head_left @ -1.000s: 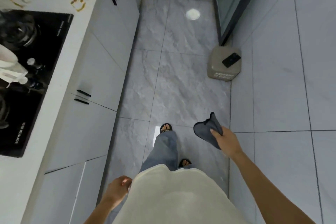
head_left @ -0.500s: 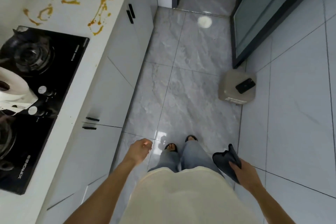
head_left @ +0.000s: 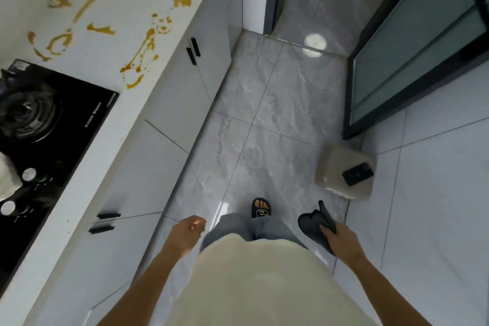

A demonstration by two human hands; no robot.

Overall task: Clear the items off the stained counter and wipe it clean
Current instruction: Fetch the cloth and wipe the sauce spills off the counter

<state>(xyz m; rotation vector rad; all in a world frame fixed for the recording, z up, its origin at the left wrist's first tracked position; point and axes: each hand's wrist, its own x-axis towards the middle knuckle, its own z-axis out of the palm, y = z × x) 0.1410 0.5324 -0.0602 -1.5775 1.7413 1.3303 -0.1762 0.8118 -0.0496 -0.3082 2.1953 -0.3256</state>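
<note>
Grey microfibre cloth [head_left: 315, 225] hangs clenched in my right hand [head_left: 341, 242], low over the floor tiles — well apart from the white counter [head_left: 127, 42] at my left, where I count a dozen or so orange-brown stains [head_left: 140, 55]. My left hand [head_left: 189, 230] is loose and empty. One black gas hob [head_left: 53, 124], two silver knobs [head_left: 29, 174], four black cabinet handles [head_left: 108, 215], and one phone [head_left: 357, 174] on one beige box [head_left: 336, 169].
</note>
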